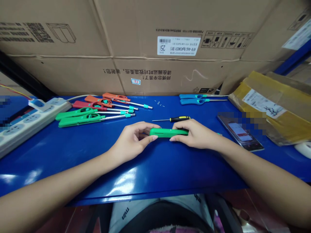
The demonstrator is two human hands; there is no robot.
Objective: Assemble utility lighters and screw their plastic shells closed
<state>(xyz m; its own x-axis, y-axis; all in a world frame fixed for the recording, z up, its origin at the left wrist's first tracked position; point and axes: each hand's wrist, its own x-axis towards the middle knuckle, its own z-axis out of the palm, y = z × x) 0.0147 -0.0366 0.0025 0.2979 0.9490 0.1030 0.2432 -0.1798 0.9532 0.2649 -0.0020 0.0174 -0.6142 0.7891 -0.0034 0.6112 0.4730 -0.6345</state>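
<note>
Between my two hands, just above the blue tabletop, is a green long-neck lighter [164, 132], lying roughly level. My left hand [132, 139] pinches its left end between thumb and fingers. My right hand [191, 133] grips the other end and hides most of that part. Just behind the hands lies a screwdriver [179, 119] with a black and yellow handle. To the left lie several similar lighters, among them a green lighter [80, 120], a red lighter [88, 105] and an orange lighter [116, 97]. Two blue lighters [194, 101] rest at the back right.
A white power strip [31, 119] runs along the left side. A phone [240, 132] lies on the right by a yellow-taped carton [269, 103]. A large cardboard box [136, 38] closes off the back of the blue table [150, 174]. Small white bits [159, 103] lie near it.
</note>
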